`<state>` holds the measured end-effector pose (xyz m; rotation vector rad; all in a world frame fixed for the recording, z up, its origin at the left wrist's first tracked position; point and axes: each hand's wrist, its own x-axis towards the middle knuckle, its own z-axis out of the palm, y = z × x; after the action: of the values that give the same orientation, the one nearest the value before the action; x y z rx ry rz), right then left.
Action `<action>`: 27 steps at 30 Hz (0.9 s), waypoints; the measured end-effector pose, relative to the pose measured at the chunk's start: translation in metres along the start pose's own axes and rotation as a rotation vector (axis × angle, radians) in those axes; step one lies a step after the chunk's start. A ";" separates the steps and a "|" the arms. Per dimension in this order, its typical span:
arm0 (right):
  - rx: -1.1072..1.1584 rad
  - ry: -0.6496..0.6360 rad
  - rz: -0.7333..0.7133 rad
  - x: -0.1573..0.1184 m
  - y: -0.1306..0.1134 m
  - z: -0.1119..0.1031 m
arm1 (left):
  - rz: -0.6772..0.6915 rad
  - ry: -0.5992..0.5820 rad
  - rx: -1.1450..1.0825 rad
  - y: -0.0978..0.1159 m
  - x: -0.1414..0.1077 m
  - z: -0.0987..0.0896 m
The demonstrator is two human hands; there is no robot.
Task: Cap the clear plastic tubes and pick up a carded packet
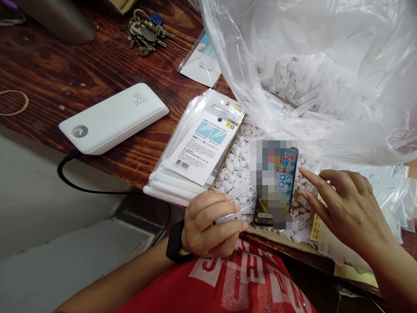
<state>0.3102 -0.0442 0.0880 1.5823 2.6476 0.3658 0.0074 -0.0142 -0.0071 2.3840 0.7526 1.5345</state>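
Note:
A phone (286, 187) with a lit screen, partly blurred out, lies on a box of small white plastic pieces (233, 167). My left hand (213, 224), with a black band at the wrist, has its fingers curled round a translucent plastic tube (237, 211) at the box's near edge. My right hand (342, 204) hovers just right of the phone, index finger and thumb apart, holding nothing. Left of the box sits a stack of clear packets with a printed card (202, 150) on top.
A white power bank (114, 119) with a black cable lies on the wooden table (42, 74). Keys (146, 34) lie farther back. A large clear bag (302, 104) of tubes fills the back right. More clear packets (384, 195) lie at the right.

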 end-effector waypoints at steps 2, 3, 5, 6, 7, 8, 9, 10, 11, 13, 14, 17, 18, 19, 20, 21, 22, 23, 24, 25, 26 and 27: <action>-0.003 0.003 -0.006 0.004 0.000 0.001 | -0.001 -0.007 0.006 0.000 0.001 -0.001; -0.005 0.005 -0.009 0.005 0.000 0.001 | 0.000 -0.010 0.010 0.000 0.001 -0.001; -0.009 0.003 -0.012 0.009 0.000 0.003 | 0.001 -0.012 0.016 0.000 0.001 -0.001; -0.011 0.000 -0.013 0.010 0.000 0.004 | 0.000 -0.009 0.016 0.000 0.001 -0.001; -0.012 -0.005 -0.014 0.012 0.001 0.005 | 0.000 -0.005 0.014 0.000 0.001 -0.001; -0.012 -0.009 -0.015 0.013 0.001 0.006 | 0.000 -0.001 0.013 0.000 0.001 -0.001; -0.009 -0.015 -0.017 0.013 0.002 0.007 | -0.001 0.001 0.010 0.000 0.001 -0.001; -0.007 -0.020 -0.020 0.014 0.002 0.008 | 0.000 -0.001 0.006 0.000 0.000 -0.001; -0.005 -0.022 -0.022 0.014 0.002 0.008 | 0.002 -0.004 0.001 0.000 0.000 -0.001; -0.004 -0.018 -0.023 0.013 0.003 0.007 | 0.008 -0.010 -0.015 -0.001 0.000 -0.001; -0.005 -0.011 -0.022 0.012 0.002 0.005 | 0.011 -0.009 -0.027 -0.001 0.000 -0.001; 0.017 0.012 -0.029 0.010 -0.002 -0.002 | 0.007 -0.008 -0.064 -0.001 0.001 0.000; 0.035 0.018 -0.034 0.010 -0.005 -0.005 | 0.000 -0.012 -0.072 -0.001 0.002 0.000; 0.058 0.026 -0.040 0.010 -0.009 -0.007 | -0.005 -0.020 -0.075 -0.001 0.003 0.000; 0.084 0.034 -0.049 0.010 -0.013 -0.010 | -0.020 -0.028 -0.080 0.000 0.004 -0.002; 0.112 0.043 -0.060 0.010 -0.018 -0.012 | -0.043 -0.031 -0.092 0.001 0.005 -0.004; 0.138 0.053 -0.075 0.011 -0.023 -0.013 | -0.074 -0.029 -0.113 0.002 0.006 -0.007; 0.163 0.062 -0.095 0.012 -0.028 -0.015 | -0.105 -0.018 -0.135 0.003 0.009 -0.012; 0.185 0.069 -0.118 0.013 -0.033 -0.016 | -0.134 -0.002 -0.151 0.004 0.012 -0.017; 0.205 0.074 -0.142 0.014 -0.037 -0.016 | -0.160 0.006 -0.154 0.004 0.016 -0.024; 0.219 0.076 -0.162 0.014 -0.040 -0.017 | -0.185 -0.011 -0.140 0.004 0.021 -0.031; 0.227 0.075 -0.178 0.014 -0.042 -0.018 | -0.205 -0.061 -0.115 0.003 0.027 -0.038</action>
<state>0.2640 -0.0542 0.0973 1.3925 2.9499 0.1226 -0.0171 -0.0064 0.0320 2.1851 0.8421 1.3780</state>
